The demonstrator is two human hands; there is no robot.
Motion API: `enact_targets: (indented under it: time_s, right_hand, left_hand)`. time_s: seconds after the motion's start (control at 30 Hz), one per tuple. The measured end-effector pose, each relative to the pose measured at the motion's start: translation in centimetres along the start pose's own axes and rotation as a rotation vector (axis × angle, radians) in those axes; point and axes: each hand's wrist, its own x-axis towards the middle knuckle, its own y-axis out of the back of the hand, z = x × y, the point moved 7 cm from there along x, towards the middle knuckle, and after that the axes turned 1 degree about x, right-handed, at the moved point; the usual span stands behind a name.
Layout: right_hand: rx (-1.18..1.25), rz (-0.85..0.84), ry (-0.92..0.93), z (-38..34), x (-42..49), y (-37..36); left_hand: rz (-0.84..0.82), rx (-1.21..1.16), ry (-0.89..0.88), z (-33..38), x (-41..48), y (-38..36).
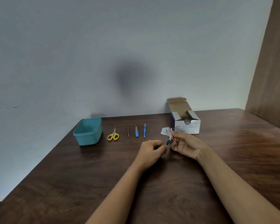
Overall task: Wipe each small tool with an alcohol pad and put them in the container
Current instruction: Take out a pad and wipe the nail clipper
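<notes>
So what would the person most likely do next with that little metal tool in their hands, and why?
Probably finish wiping it, then carry it left to the teal container. Both the left hand and the right hand are on the metal tool, apparently a nail clipper. The container looks empty, while the scissors, tweezers and two blue tools lie untouched in a row.

Silver nail clipper (168,137) tilted, held aloft

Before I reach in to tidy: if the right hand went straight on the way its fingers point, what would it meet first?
Probably the left hand: the right hand points leftward at it, both on the nail clipper between them. Depth is unclear.
</notes>
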Motion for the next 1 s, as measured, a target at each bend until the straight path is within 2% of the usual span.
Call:
enact_targets:
  time_s: [0.37, 0.67, 1.0]
  right_hand:
    - [-0.05, -0.014, -0.072, -1.0, -0.5, 0.9]
    - [-0.221, 0.04, -0.131, -0.9, -0.5, 0.4]
    - [-0.323, 0.064, -0.102, -1.2, -0.6, -0.3]
  left_hand:
    - [0.002, 0.001, -0.015, 0.4, -0.2, 0.1]
    - [-0.016, 0.038, -0.036, 0.5, -0.2, 0.0]
    - [-0.018, 0.041, -0.038, 0.6, -0.3, 0.1]
